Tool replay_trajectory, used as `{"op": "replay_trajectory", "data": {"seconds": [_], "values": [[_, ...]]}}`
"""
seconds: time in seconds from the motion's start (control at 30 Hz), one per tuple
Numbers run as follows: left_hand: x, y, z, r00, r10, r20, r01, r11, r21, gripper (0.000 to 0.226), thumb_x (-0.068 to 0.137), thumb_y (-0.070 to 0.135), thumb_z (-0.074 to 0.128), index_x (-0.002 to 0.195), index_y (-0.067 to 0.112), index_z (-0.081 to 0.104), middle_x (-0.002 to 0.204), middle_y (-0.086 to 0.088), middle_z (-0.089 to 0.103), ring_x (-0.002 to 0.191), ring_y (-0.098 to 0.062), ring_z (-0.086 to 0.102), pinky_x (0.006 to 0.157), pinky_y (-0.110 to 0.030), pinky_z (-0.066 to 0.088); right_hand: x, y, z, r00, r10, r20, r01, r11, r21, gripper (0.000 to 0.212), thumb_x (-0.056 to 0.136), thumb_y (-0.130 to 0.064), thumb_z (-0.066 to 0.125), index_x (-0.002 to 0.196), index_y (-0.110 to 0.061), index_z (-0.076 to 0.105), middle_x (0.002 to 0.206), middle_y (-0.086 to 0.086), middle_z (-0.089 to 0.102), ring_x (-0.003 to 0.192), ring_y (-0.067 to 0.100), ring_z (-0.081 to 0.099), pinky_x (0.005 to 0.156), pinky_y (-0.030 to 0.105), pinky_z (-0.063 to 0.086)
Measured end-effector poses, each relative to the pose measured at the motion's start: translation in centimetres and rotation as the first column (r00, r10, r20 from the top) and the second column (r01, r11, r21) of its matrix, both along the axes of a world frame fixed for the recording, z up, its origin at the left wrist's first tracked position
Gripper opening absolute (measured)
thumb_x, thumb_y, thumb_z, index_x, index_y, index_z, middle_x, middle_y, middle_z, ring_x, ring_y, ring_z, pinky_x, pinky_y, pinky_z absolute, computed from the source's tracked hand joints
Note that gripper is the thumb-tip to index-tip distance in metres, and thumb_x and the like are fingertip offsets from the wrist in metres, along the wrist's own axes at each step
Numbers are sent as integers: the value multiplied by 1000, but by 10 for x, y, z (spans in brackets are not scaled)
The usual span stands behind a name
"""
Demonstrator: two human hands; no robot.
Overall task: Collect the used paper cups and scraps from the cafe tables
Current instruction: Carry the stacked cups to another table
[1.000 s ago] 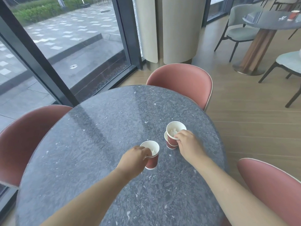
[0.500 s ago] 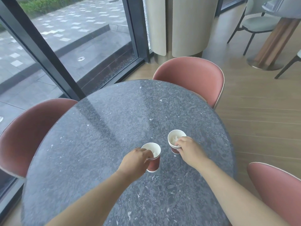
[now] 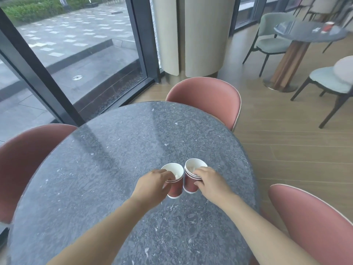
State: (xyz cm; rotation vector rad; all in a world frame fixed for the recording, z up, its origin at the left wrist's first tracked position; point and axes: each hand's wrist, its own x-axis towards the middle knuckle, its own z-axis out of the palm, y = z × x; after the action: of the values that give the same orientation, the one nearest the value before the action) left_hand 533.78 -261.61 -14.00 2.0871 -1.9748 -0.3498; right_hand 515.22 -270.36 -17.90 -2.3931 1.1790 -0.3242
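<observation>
My left hand (image 3: 152, 185) grips a red paper cup with a white inside (image 3: 174, 190) at its rim. My right hand (image 3: 212, 183) holds a short stack of red paper cups (image 3: 189, 183) by its side. Cup and stack touch, side by side, over the round grey speckled stone table (image 3: 114, 150). A pink shell chair (image 3: 206, 98) stands at the table's far edge. On a dark round table farther off (image 3: 305, 33) stands a small red cup (image 3: 327, 27).
</observation>
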Motion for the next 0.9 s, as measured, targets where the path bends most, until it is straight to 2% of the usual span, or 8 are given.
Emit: {"op": "replay_trajectory", "data": {"seconds": [0.23, 0.4, 0.5, 0.63, 0.77, 0.9], "values": [[1, 26, 64, 985, -174, -6, 169, 965, -198, 22, 85, 19, 54, 102, 30, 63, 103, 10, 65, 97, -17, 58, 64, -29, 45, -11, 62, 78, 977, -164, 137, 186, 969, -164, 25, 82, -20, 64, 106, -24, 57, 109, -4, 64, 102, 19, 55, 77, 33, 47], [3, 63, 108, 951, -298, -78, 252, 898, -359, 19, 84, 14, 55, 97, 24, 66, 95, 6, 67, 87, -20, 61, 68, -37, 52, -12, 115, 118, 940, -231, 249, 299, 913, -279, 20, 83, -19, 64, 103, -21, 60, 103, -1, 66, 98, 19, 57, 78, 36, 49], [-1, 78, 127, 926, -366, -94, 294, 854, -429, 19, 86, 14, 55, 99, 23, 66, 95, 4, 68, 88, -22, 60, 69, -39, 51, -17, 140, 138, 913, -254, 319, 364, 862, -354, 18, 80, -14, 67, 98, -18, 63, 96, 1, 67, 92, 21, 59, 75, 30, 46], [-6, 98, 141, 897, -441, -44, 377, 812, -445, 22, 86, 16, 51, 102, 22, 64, 99, 3, 66, 94, -24, 58, 73, -41, 51, -25, 181, 158, 891, -299, 341, 427, 806, -410, 22, 76, -7, 70, 98, -12, 68, 95, 4, 68, 92, 25, 59, 79, 20, 37], [-18, 119, 144, 866, -499, -43, 419, 769, -482, 18, 87, 16, 53, 100, 20, 65, 95, 2, 66, 90, -25, 58, 66, -42, 51, -39, 222, 165, 867, -351, 353, 482, 772, -414, 22, 77, -4, 70, 98, -8, 68, 94, 6, 67, 92, 24, 58, 80, 11, 31], [-42, 137, 141, 831, -552, -64, 461, 750, -475, 18, 87, 17, 54, 100, 22, 65, 97, 3, 66, 92, -24, 57, 67, -41, 51, -59, 257, 166, 844, -418, 337, 531, 742, -409, 20, 77, -4, 69, 97, -9, 68, 94, 5, 67, 92, 24, 58, 80, 9, 31]]}}
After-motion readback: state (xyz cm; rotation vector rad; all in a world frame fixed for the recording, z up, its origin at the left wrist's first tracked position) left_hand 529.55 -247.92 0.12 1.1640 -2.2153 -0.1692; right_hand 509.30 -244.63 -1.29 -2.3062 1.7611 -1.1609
